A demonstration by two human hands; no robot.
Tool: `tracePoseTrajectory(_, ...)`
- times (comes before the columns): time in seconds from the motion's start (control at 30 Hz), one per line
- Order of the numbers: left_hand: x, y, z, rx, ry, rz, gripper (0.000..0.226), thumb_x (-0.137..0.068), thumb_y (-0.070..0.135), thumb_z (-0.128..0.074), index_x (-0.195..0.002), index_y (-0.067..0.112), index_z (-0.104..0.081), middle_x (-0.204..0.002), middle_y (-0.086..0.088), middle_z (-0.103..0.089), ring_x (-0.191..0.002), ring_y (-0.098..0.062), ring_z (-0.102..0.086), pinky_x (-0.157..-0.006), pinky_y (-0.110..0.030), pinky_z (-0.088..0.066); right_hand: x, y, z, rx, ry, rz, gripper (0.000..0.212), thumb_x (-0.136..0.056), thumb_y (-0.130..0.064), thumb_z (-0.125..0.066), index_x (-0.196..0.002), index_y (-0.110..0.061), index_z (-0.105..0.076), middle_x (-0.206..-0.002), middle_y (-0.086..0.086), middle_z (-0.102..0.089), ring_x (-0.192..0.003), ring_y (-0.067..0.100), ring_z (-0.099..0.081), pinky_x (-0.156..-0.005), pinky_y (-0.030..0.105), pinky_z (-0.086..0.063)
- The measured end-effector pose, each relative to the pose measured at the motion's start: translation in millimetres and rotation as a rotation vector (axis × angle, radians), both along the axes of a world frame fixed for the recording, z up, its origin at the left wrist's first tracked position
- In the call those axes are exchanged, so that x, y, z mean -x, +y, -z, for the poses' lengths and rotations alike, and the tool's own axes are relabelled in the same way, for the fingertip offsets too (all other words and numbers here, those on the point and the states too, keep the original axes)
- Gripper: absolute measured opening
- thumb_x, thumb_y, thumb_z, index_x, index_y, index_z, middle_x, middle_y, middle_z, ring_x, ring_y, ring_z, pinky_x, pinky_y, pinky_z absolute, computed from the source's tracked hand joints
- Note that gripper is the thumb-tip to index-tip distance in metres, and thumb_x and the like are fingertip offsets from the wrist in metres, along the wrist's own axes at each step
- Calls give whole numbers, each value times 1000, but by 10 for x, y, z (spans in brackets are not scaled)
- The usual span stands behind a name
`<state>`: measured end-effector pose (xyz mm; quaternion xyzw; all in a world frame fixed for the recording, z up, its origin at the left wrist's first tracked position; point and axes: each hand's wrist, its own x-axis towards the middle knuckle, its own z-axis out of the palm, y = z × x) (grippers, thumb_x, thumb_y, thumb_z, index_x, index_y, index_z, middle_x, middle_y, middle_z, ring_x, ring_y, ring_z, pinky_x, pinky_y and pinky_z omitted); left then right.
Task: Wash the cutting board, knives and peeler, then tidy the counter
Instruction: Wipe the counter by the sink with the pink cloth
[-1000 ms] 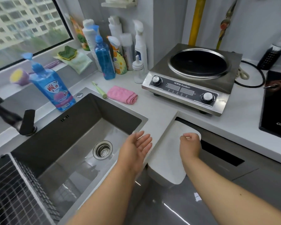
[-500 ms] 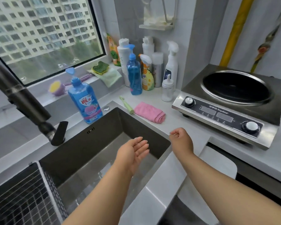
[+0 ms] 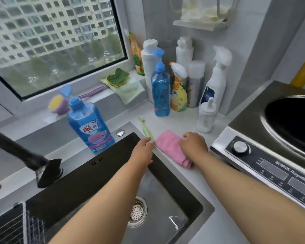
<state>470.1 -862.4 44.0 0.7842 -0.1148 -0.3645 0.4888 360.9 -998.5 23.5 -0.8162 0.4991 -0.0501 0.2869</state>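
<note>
Compared with the frame half a second earlier, both hands have advanced from above the sink toward the centre of the frame. The right hand (image 3: pixel 194 144) now rests on the pink cloth (image 3: pixel 171 147), fingers curled over its upper right edge; whether the fabric is actually pinched cannot be told. The left hand (image 3: pixel 143 150) reaches the near end of the green slender tool (image 3: pixel 145 129), fingertips touching or just beside it; a closed grasp is not visible. The cloth lies on the white counter (image 3: pixel 180 118) at frame centre, between the sink (image 3: pixel 165 191) rim and the induction cooker (image 3: pixel 264 155), loosely folded, its long axis running from upper left to lower right. Judged from its look, it is soft, light and limp, probably absorbent; it should be gathered by a bunched handful rather than by a corner, since it will drape and unfold. The green tool, possibly a brush or the peeler (too blurred to tell), lies along the sink corner, its long axis pointing toward the upper left, its far end toward the blue detergent bottle (image 3: pixel 160 90). It appears rigid, thin and light, best taken mid-handle.
</note>
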Motion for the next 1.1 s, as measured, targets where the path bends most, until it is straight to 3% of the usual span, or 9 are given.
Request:
tracePoseTrajectory(0.1, -171, -191, 112, -118, -138, 81, 40, -95, 40, -42, -135, 39, -48, -135, -9, -49, -105, -23, -57, -87, -37, -52, -140, -131, 79, 55, 139, -45, 39, -92, -39, -50, -121, -17, -62, -123, 8, -54, -115, 29, -49, -92, 37, -44)
tracePoseTrajectory(0.2, -282, -338, 197, -233, -268, 200, 43, -97, 47, -37, -137, 38, -49, -142, -11, -46, -118, -28, -53, -97, -32, -45, -194, -186, 63, 81, 36, -52, 29, -89, -35, -60, -108, -14, -64, -112, 7, -60, -104, 27, -55, -84, 35, -48)
tracePoseTrajectory(0.47, -343, -359, 276, -260, -385, 159, 5, -90, 30, -56, -92, 25, -55, -90, -9, -67, -78, -25, -64, -75, -39, -56, -216, -293, -45, -261, 9, -65, 31, -85, -42, -66, -89, -14, -53, -81, 4, -52, -75, 23, -53, -57, 28, -36)
tracePoseTrajectory(0.57, -325, -258, 294, -90, -253, 69, 12, -85, 16, -55, -86, 27, -51, -84, -10, -63, -64, -20, -57, -63, -35, -53, -150, -261, -60, -570, -315, 140, 25, -85, -29, -71, -92, -8, -61, -90, 11, -61, -79, 25, -58, -67, 29, -45)
tracePoseTrajectory(0.67, -305, -170, 262, 44, -177, -15, 11, -88, 10, -53, -88, 21, -51, -87, -9, -57, -68, -19, -55, -57, -26, -48, -71, -182, -210, -643, -529, 231, 14, -90, -24, -65, -89, -11, -62, -93, 13, -64, -84, 26, -60, -71, 35, -48)
tracePoseTrajectory(0.77, -255, -93, 223, 119, -150, -80, 11, -94, 18, -56, -85, 17, -50, -81, -7, -56, -66, -17, -55, -56, -24, -51, -5, -130, -437, -486, -606, 243, 15, -92, -25, -61, -97, -12, -62, -95, 8, -65, -87, 25, -62, -73, 39, -51)
tracePoseTrajectory(0.93, -211, 33, 196, 185, -43, -183, 6, -97, 18, -52, -91, 15, -51, -88, -8, -58, -70, -17, -58, -62, -26, -55, 20, 22, -803, 73, -598, 111, 6, -92, -25, -56, -93, -18, -57, -80, -7, -56, -68, 7, -51, -56, 22, -42)
tracePoseTrajectory(1.0, -205, 85, 174, 231, -2, -210, 3, -95, 14, -52, -95, 16, -52, -92, -10, -58, -72, -18, -59, -65, -28, -56, -55, 165, -805, 100, -524, -33, 15, -95, -31, -52, -91, -18, -58, -78, -8, -58, -61, 10, -56, -51, 22, -48)
tracePoseTrajectory(1.1, -185, 171, 131, 287, 15, -241, 8, -94, 8, -50, -97, 15, -51, -88, -10, -56, -70, -20, -59, -70, -34, -57, -175, 344, -451, 129, -146, -310, 34, -95, -46, -45, -117, -23, -57, -112, -6, -57, -99, 18, -57, -92, 37, -49)
